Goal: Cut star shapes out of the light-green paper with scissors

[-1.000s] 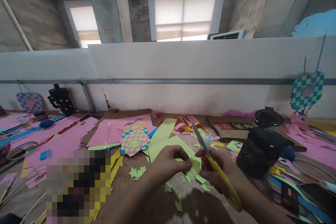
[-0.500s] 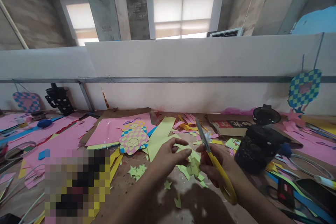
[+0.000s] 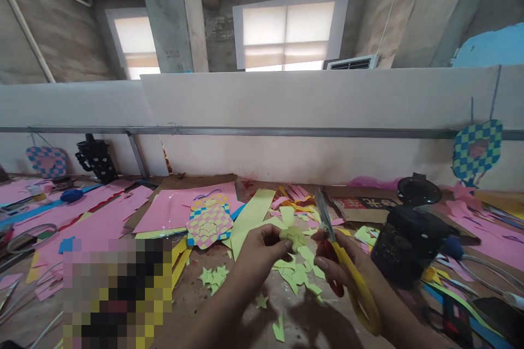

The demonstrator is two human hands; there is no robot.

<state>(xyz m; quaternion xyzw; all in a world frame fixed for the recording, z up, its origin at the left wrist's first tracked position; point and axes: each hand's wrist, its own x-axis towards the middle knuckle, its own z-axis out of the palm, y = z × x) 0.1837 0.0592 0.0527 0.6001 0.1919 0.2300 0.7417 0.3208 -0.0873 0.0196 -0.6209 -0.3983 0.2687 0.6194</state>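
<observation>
Your left hand [image 3: 260,255] pinches a small green paper star [image 3: 295,238] above the bench [image 3: 190,289], close to the blades of the scissors [image 3: 362,294] gripped in your right hand [image 3: 344,268]. Cutting this near could nick your fingertips or tear the thin paper.

- Only a narrow gap separates the left hand [image 3: 262,253] from the right hand [image 3: 344,272], and the green paper piece [image 3: 293,237] sits in it
- The blades of the yellow-handled scissors [image 3: 327,223] rise into the way beyond the right hand
- The black jar [image 3: 409,245] stands just right of the right hand, blocking that side
- Low, flat paper scraps [image 3: 298,275] on the brown worktop [image 3: 303,324] leave passage above them in front of the hands
- The pink paper sheet [image 3: 184,212] lies flat, so a hand can pass over it toward the far side
- The white wall panel [image 3: 286,103] and metal rail [image 3: 286,132] close the far side
- A pixelated patch [image 3: 117,294] hides the near left, so what stands there cannot be told
</observation>
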